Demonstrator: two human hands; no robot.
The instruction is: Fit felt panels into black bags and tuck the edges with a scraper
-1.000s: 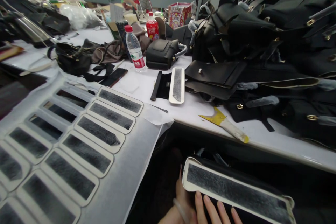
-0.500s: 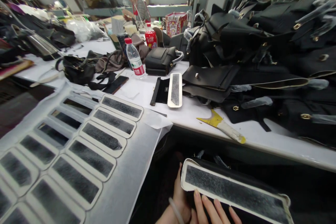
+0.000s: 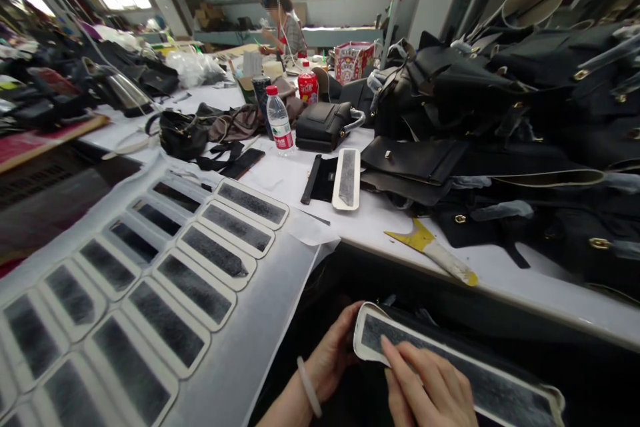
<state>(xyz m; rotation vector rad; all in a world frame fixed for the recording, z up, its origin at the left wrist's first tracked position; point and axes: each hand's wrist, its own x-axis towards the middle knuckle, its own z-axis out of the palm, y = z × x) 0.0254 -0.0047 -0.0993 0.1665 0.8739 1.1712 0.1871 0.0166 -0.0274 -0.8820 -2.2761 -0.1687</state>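
Head view: one long cream-edged grey-felted panel point(image 3: 450, 367) is gripped by the left hand point(image 3: 333, 353) and pressed flat under the right hand point(image 3: 433, 390); a further one lies on the white worktop point(image 3: 380, 227).

bag workshop — black handbags point(image 3: 500, 80) piled | cut panels point(image 3: 215, 250) on worktable point(image 3: 360, 227)

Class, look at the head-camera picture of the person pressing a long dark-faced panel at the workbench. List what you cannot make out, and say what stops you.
1. The panel: its right end is cut by the bottom edge.
2. Right hand: wrist out of frame; it covers part of the panel.
3. Left hand: fingertips hidden behind the panel's end.
4. Water bottle: label text too small.
5. Black bags: pile too tangled to count.
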